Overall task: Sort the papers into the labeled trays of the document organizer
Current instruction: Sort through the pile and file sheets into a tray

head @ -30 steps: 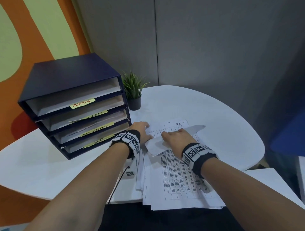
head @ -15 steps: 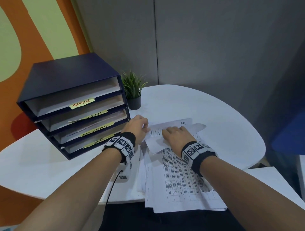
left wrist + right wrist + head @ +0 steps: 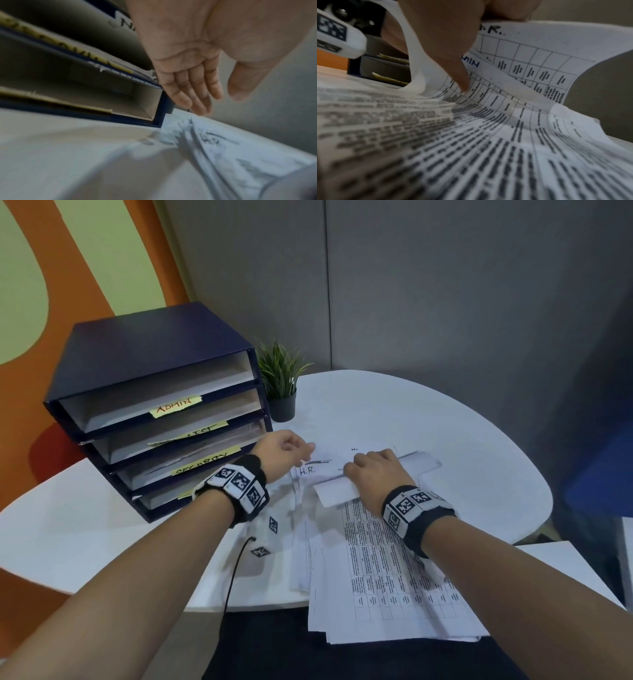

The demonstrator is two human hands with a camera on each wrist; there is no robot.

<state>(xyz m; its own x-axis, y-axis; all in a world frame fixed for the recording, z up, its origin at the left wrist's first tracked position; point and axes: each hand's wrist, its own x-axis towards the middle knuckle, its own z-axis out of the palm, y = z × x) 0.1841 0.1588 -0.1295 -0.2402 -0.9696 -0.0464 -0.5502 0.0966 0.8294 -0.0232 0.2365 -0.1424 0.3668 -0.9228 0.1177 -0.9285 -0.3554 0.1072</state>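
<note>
A dark blue document organizer (image 3: 154, 350) stands at the table's left, its trays tagged with yellow labels such as ADMIN (image 3: 174, 406) and SECURITY (image 3: 202, 463). A pile of printed papers (image 3: 387, 594) lies in front of me. My right hand (image 3: 373, 470) grips the top sheets (image 3: 339, 491), curled back toward me at the pile's far end. This bares a sheet marked H.R. (image 3: 308, 470). In the right wrist view one finger (image 3: 462, 81) presses on a printed table sheet (image 3: 539, 56). My left hand (image 3: 219, 97) hovers above the H.R. corner, fingers straight and holding nothing, beside the organizer (image 3: 159, 108).
A small potted plant (image 3: 281, 392) stands right behind the organizer. A black cable (image 3: 233, 577) and a white tagged device (image 3: 270, 525) lie under my left wrist. The round white table (image 3: 445, 422) ends near grey partition walls; a second white surface (image 3: 565, 559) adjoins at right.
My left hand has lifted off the pile and moved toward its far left corner. My right hand has curled the top sheets further back, uncovering the sheet marked H.R.
</note>
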